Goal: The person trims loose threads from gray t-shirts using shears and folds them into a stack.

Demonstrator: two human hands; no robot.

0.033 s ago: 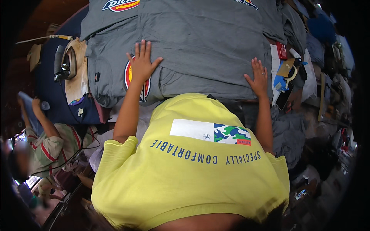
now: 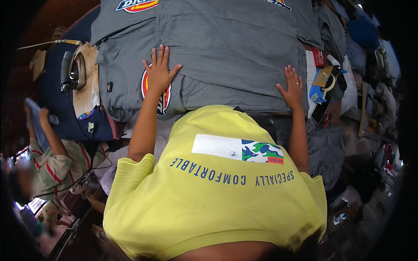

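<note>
1. Dark blue covering (image 2: 61,115) shows on the work table at 9 to 10 o'clock, reading the clock from the middle of the view with 12 farthest from the person.
2. Grey fabric (image 2: 226,56) spreads over the table at 12 o'clock, reaching out toward 11 and 1, slightly creased, with a round red-and-yellow emblem (image 2: 145,82) near 11.
3. At 11 o'clock the left hand (image 2: 160,78) lies palm down on this fabric, fingers extended and parted, thumb pointing toward 2; it grips nothing. Its forearm passes over part of the emblem.
4. At 2 o'clock the right hand (image 2: 294,91) rests palm down near the fabric's side edge, fingers straight and closer together, thumb held away; it too has hold of nothing. One finger wears a ring (image 2: 297,83).
5. At 10 o'clock an iron (image 2: 66,69) sits on a stained tan cloth (image 2: 85,102).
6. Between 2 and 3 o'clock are a red box (image 2: 318,56), a pale tape roll (image 2: 334,81) and a dark phone (image 2: 320,112).
7. Between 8 and 9 o'clock a co-worker in a striped shirt (image 2: 56,172) raises a bluish cloth (image 2: 37,126).
8. Yellow shirt (image 2: 217,209) on the person fills 6 o'clock.
</note>
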